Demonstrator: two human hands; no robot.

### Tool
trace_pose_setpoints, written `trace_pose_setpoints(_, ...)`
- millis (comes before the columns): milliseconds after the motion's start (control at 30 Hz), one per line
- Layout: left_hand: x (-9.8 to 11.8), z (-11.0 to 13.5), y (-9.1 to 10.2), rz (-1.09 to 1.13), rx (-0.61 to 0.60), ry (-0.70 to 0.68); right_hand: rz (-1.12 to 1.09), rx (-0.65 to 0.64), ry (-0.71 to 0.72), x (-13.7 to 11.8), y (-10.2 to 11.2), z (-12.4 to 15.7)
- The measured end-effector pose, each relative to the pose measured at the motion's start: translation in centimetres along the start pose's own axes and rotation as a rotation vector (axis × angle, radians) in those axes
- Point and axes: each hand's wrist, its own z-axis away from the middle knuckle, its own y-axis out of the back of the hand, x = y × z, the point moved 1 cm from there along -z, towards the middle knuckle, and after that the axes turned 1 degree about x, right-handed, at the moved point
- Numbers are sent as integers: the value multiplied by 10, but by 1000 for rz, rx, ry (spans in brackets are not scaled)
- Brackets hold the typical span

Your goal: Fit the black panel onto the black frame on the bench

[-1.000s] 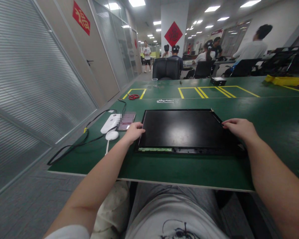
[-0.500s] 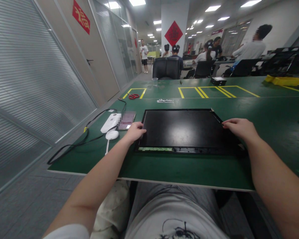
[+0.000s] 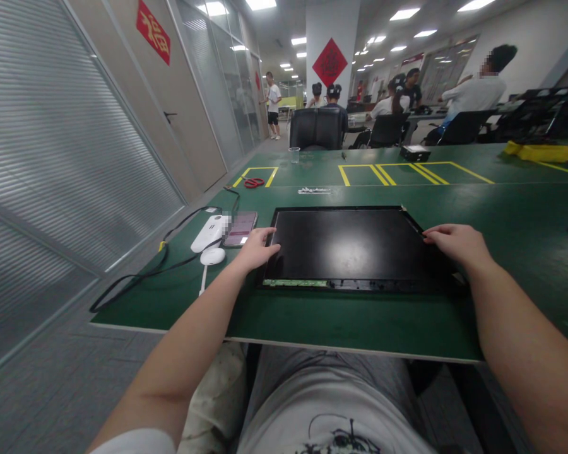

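A black flat display panel (image 3: 343, 243) lies face up in front of me, with a green circuit strip (image 3: 295, 283) along its near edge. At its left edge is my left hand (image 3: 256, 248), thumb on the border and fingers just beyond, gripping the side. My right hand (image 3: 454, 243) pinches the upper part of the right edge between thumb and fingers. The undersides of both grips are hidden.
Left of the panel lie a phone (image 3: 240, 228), a white device (image 3: 210, 234), a round white puck (image 3: 213, 256) and black cables (image 3: 137, 275). Farther back are red scissors (image 3: 254, 183), small white pieces (image 3: 314, 190), a plastic cup (image 3: 294, 154) and a black box (image 3: 415, 153). People sit beyond.
My left hand has shifted slightly up and right along the panel's edge, its thumb and fingers a little farther apart. My right hand and the panel look nearly unchanged.
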Motion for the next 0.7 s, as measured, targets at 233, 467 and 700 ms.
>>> trace_pose_setpoints(233, 16, 11, 9, -92, -227, -410, 22, 7, 3, 3, -1, -2)
trace_pose_setpoints(467, 26, 15, 7, -59, -411, -537, 26, 22, 31, 6, -4, -6)
trace_pose_setpoints(700, 21, 13, 16, -55, -469, -542, 23, 28, 41, 7, -5, -6)
